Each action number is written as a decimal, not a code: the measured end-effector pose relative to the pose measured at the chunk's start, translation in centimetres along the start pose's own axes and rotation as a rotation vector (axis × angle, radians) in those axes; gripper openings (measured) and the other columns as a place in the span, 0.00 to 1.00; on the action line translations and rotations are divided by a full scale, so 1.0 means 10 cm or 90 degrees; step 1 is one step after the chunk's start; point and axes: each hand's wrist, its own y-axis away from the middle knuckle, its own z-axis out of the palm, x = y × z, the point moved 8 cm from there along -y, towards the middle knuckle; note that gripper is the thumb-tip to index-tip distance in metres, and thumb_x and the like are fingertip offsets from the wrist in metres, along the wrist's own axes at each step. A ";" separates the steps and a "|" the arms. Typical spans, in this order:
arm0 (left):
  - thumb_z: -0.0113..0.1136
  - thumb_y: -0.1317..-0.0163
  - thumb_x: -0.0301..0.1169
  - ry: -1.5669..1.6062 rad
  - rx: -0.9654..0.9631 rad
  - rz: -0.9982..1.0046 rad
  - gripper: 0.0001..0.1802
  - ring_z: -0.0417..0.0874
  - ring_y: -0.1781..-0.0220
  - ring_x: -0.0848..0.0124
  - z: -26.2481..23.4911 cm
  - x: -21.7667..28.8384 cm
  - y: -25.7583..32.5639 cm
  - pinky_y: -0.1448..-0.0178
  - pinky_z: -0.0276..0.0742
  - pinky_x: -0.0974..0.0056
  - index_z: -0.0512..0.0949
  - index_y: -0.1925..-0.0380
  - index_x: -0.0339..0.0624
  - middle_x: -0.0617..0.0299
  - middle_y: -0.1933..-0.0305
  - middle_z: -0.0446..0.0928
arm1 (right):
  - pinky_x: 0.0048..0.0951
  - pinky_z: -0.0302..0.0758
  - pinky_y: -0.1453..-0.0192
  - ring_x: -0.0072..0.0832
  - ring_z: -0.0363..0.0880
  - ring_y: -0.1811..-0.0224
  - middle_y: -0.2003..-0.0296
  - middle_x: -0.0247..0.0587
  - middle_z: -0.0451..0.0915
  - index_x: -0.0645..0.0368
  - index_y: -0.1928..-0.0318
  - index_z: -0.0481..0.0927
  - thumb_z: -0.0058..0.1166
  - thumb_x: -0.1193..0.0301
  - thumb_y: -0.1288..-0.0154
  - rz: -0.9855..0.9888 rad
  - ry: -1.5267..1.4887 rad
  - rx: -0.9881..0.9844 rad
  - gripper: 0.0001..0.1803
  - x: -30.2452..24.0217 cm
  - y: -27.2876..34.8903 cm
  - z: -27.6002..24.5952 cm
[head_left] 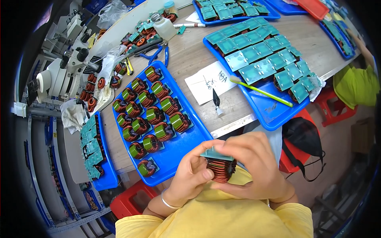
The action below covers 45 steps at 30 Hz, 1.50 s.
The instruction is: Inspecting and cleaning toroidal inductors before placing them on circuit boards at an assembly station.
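Here we hold a copper-wound coil (221, 168) in both hands, the left hand (194, 170) and right hand (254, 166) with fingers (232, 148) closed on its green board. Next we judge it needs careful seating, then the blue tray (186, 144).

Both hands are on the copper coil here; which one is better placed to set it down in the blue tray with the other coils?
Probably the left hand: it grips the coil nearest the blue tray, whose bare corner lies just above it.

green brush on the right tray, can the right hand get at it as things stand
Probably not right away. The right hand and left hand both grip a coil. The brush lies uncovered on the tray, so the path looks free once the coil is let go.
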 end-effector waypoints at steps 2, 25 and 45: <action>0.64 0.46 0.41 0.040 -0.006 -0.033 0.41 0.71 0.43 0.62 0.01 -0.04 0.01 0.40 0.69 0.60 0.56 0.41 0.29 0.50 0.44 0.68 | 0.33 0.66 0.53 0.37 0.70 0.58 0.58 0.42 0.72 0.59 0.52 0.73 0.75 0.65 0.70 0.040 -0.025 0.014 0.38 0.05 0.01 -0.05; 0.52 0.40 0.48 0.162 -0.138 -0.110 0.39 0.66 0.39 0.48 0.14 -0.11 0.01 0.37 0.63 0.51 0.53 0.39 0.32 0.38 0.40 0.61 | 0.31 0.68 0.54 0.37 0.74 0.58 0.61 0.46 0.76 0.65 0.58 0.74 0.71 0.65 0.63 0.042 -0.094 -0.013 0.31 0.17 0.07 -0.13; 0.52 0.39 0.42 0.201 -0.142 0.154 0.39 0.58 0.33 0.47 -0.30 0.37 0.54 0.39 0.68 0.56 0.48 0.36 0.34 0.37 0.34 0.52 | 0.42 0.60 0.41 0.42 0.64 0.41 0.45 0.42 0.67 0.56 0.47 0.71 0.52 0.81 0.47 0.212 0.651 0.157 0.24 1.45 0.59 -1.06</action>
